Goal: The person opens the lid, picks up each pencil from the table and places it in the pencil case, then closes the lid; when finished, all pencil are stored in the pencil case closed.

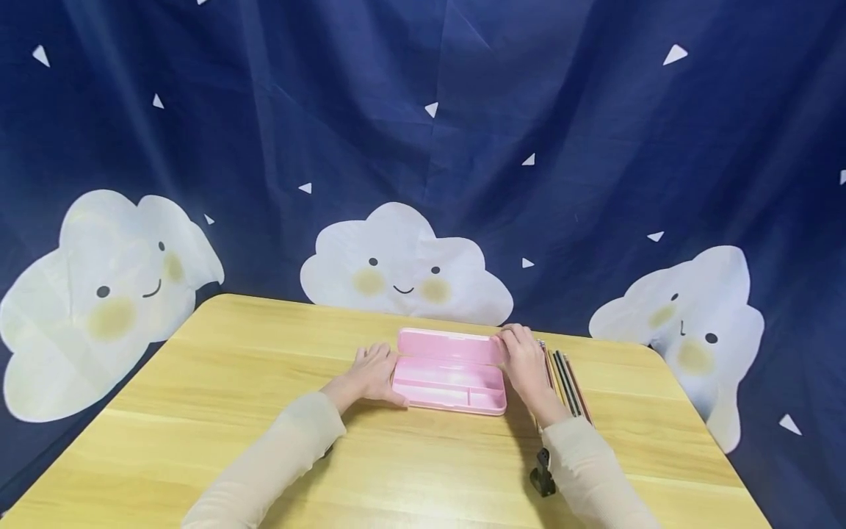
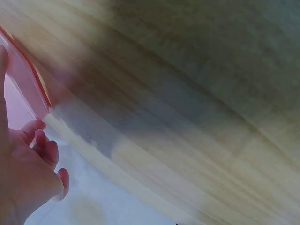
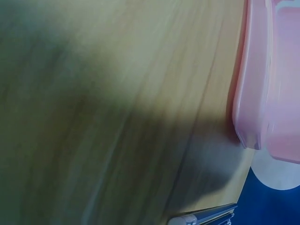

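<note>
A pink pencil case (image 1: 449, 373) lies with its lid (image 1: 449, 345) folded back, showing a long compartment and smaller ones along the front. My left hand (image 1: 373, 373) holds its left end, thumb at the front corner and fingers toward the back. In the left wrist view, that hand's (image 2: 30, 178) index fingertip meets the pink edge while the other fingers curl loosely. My right hand (image 1: 526, 367) grips the lid's right end with bent fingers. The right wrist view shows the case's (image 3: 253, 84) side but not the hand.
Several pencils (image 1: 571, 386) lie side by side just right of my right hand, partly behind the wrist. They rest on the light wooden table (image 1: 264, 353). Behind its far edge hangs a dark blue curtain (image 1: 370, 110) with white clouds.
</note>
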A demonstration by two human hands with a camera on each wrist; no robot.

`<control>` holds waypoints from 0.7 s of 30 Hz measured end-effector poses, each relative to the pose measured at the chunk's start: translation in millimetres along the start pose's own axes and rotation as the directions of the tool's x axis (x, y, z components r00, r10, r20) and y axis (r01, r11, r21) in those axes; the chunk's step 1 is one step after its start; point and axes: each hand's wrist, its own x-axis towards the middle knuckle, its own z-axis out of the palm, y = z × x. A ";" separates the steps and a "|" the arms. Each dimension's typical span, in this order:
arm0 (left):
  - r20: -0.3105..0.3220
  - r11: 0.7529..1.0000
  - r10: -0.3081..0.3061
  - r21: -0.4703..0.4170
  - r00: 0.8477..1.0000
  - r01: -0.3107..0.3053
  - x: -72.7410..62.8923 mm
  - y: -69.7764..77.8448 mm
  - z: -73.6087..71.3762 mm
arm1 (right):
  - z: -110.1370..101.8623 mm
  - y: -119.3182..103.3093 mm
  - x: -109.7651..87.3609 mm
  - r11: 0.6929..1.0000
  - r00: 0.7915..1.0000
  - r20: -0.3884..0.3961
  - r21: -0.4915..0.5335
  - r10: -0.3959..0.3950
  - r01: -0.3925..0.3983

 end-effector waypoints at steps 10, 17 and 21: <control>0.038 0.999 -0.028 0.024 0.999 0.027 0.7 3.6 -4.8 | 1.9 2.4 -3.4 0.996 0.997 0.040 -0.054 0.073 -0.071; 0.049 0.999 -0.037 0.038 0.998 0.036 0.5 3.2 -5.2 | -2.8 10.3 -13.4 0.990 0.951 0.280 0.004 0.133 -0.140; 0.052 0.999 -0.036 0.031 0.998 0.034 0.3 3.8 -6.0 | -8.3 11.6 -17.0 0.973 0.858 0.470 -0.011 0.210 -0.232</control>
